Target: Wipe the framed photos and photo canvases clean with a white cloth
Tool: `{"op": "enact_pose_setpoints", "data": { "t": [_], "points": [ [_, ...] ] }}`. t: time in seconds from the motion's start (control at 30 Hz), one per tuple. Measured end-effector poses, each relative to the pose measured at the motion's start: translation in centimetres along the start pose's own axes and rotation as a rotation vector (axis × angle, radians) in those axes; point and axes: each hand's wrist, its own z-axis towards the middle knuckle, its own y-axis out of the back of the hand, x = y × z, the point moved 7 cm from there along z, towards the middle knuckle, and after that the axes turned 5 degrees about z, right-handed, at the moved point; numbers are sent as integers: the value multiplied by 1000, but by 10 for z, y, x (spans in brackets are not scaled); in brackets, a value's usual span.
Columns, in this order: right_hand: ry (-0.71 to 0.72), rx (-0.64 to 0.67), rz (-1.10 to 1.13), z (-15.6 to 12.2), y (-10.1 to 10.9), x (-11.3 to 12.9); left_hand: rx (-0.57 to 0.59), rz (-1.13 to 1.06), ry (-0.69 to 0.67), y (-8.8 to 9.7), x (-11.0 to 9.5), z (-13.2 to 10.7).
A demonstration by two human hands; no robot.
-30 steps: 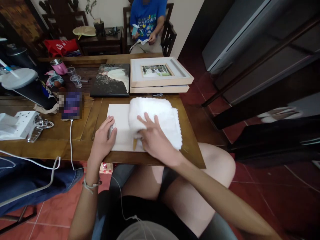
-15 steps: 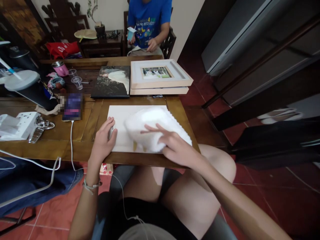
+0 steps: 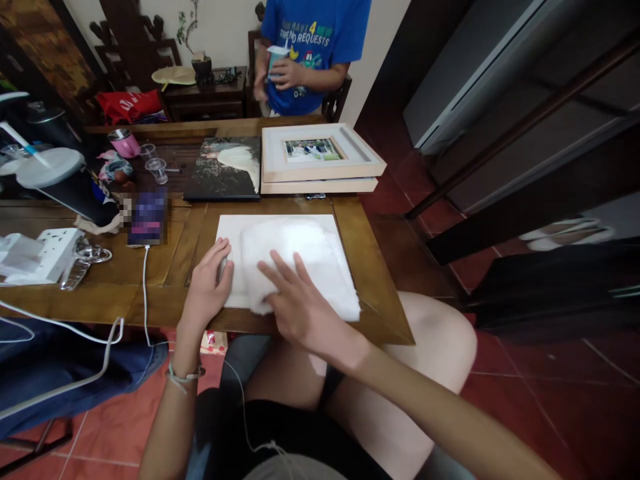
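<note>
A white flat board lies on the wooden table in front of me. A white cloth is spread over its right part. My right hand lies flat on the cloth, fingers stretched out and apart. My left hand rests on the board's left edge with curled fingers pressing it down.
Behind the board lie a dark photo canvas and two stacked pale picture frames. To the left are a phone on a cable, a white power strip, plastic cups and a pink mug. A person in a blue shirt stands beyond the table.
My right hand swept the cloth right, then back left and flattened it on the board. The person in blue rose from the chair and now stands. My left hand stayed put.
</note>
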Motion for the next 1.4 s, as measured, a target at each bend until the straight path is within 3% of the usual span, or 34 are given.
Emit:
{"op": "enact_pose_setpoints", "data": {
  "t": [0.1, 0.2, 0.33, 0.43, 0.5, 0.63, 0.8, 0.9, 1.0, 1.1, 1.23, 1.33, 1.4],
  "points": [
    [86, 52, 140, -28, 12, 17, 3, 4, -2, 0, 0, 0],
    [79, 101, 239, -36, 28, 11, 4, 5, 3, -1, 0, 0],
    [38, 40, 225, -14, 36, -27, 8, 6, 7, -1, 0, -1],
    [-31, -11, 126, 16, 29, -55, 8, 4, 5, -1, 0, -1],
    [-95, 4, 25, 35, 18, -61, 9, 0, 2, 0, -1, 0],
    [-132, 29, -184, 49, -2, -33, 7, -2, -2, 1, -1, 0],
    [-12, 94, -160, 9, -20, 26, 10, 7, 12, 1, -1, 0],
    [112, 58, -46, -21, -9, 43, 14, -12, 8, 0, 1, -1],
    [158, 42, 105, -28, 11, 31, 11, -28, 3, -2, 2, -1],
    [70, 49, 134, -6, 21, -4, 8, -18, 2, -2, 2, 0],
    [-115, 38, -48, 40, 11, -39, -3, -44, 18, 1, -1, 0],
    [-214, -3, -186, 61, -4, -32, -55, -175, 88, 8, 2, -1],
    [-153, -15, -210, 62, -14, -10, -111, -342, 164, 11, 8, -3]
  ]
}}
